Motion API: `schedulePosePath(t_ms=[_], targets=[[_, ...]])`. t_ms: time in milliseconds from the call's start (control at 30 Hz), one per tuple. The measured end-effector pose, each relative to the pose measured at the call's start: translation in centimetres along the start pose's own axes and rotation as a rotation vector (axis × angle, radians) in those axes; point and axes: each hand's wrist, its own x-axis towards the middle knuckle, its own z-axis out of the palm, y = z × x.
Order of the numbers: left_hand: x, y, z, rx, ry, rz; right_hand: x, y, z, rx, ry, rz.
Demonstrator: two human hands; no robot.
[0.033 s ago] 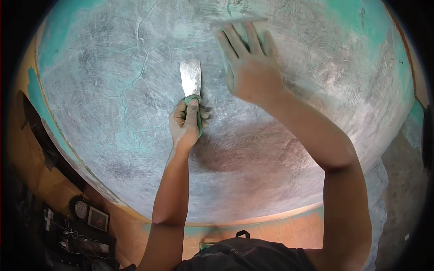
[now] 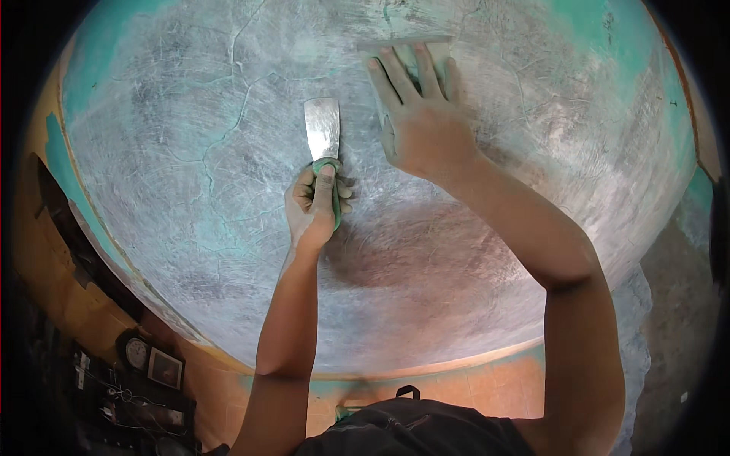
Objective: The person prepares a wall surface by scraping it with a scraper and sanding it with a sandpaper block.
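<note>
Left hand (image 2: 315, 205), grip clamped on green handle of scraper (image 2: 322, 137), blade flat against grey plastered surface (image 2: 190, 152), pointing up. Right hand (image 2: 417, 121) just right of blade, fingers spread, pressing a flat trowel (image 2: 403, 47) on the surface; only its top edge shows, so cannot tell how the grip closes. Clock (image 2: 137, 353) and picture frame (image 2: 165, 368) low left on orange wall.
</note>
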Motion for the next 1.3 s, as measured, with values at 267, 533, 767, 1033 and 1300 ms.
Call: schedulePosePath(t_ms=[267,533,767,1033,1300], targets=[[0.1,-0.6,0.2,0.007,-0.044,-0.001,0.8,0.6,0.1,0.168,0.052,-0.028],[-0.1,-0.7,-0.1,0.001,-0.009,-0.006,3.7,-0.7,0.3,0.201,0.035,-0.198],[-0.5,-0.3,-0.7,-0.044,-0.130,-0.037,4.7,4.8,-2.0,0.135,-0.135,-0.451],[-0.5,-0.5,-2.0,-0.041,-0.121,-0.076,7.0,6.3,-2.7,-0.085,-0.191,-0.668],[0.0,-0.5,-1.5,-0.020,-0.129,-0.083,7.4,4.1,-1.4,0.127,-0.149,-0.601]])
